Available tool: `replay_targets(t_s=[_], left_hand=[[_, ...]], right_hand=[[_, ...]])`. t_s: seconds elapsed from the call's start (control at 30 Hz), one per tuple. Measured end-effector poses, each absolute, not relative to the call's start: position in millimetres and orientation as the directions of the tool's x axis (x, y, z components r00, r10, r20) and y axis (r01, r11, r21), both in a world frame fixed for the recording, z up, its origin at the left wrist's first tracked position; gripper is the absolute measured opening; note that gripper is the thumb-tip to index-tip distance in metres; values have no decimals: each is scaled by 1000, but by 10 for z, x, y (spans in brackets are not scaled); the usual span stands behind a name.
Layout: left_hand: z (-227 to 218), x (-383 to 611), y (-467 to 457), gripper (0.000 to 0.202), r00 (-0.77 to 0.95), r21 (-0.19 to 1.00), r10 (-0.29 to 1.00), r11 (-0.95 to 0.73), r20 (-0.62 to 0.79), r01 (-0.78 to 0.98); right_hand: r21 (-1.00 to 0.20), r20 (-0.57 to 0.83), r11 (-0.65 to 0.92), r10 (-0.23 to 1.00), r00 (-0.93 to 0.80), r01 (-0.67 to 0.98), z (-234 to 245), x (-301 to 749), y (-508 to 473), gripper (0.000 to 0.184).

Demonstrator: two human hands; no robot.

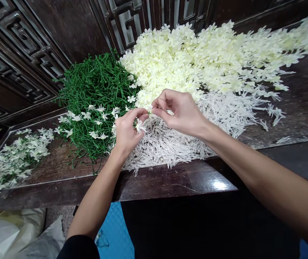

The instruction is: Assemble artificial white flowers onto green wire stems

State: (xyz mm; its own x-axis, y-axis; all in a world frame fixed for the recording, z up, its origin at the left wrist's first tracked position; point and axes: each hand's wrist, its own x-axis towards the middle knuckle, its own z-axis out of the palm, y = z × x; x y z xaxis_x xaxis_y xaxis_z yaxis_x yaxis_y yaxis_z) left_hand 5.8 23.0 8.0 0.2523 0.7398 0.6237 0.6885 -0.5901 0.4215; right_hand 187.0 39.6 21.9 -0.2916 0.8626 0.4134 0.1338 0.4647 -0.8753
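My left hand is closed on an artificial flower stem, with a white flower sticking out by its thumb. Fingertips of my right hand pinch together right beside the left fingertips, over a small piece mostly hidden by the fingers. Below the hands lies a heap of thin white plastic stamens. Left of them is a pile of green plastic stems, some with white flowers on top. Behind the hands rises a big heap of loose cream-white petals.
Finished-looking flower sprigs lie at the bench's left end. The dark wooden bench backs onto a carved lattice panel. White bags and a blue mat are on the floor below.
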Motion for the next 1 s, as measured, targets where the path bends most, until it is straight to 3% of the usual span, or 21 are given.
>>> replay_targets(t_s=[1.0], left_hand=[[105,68,224,14,243,480,806,-532,540,698]], right_hand=[[-773,514,597,789,-337,216,141,1834,375,29]])
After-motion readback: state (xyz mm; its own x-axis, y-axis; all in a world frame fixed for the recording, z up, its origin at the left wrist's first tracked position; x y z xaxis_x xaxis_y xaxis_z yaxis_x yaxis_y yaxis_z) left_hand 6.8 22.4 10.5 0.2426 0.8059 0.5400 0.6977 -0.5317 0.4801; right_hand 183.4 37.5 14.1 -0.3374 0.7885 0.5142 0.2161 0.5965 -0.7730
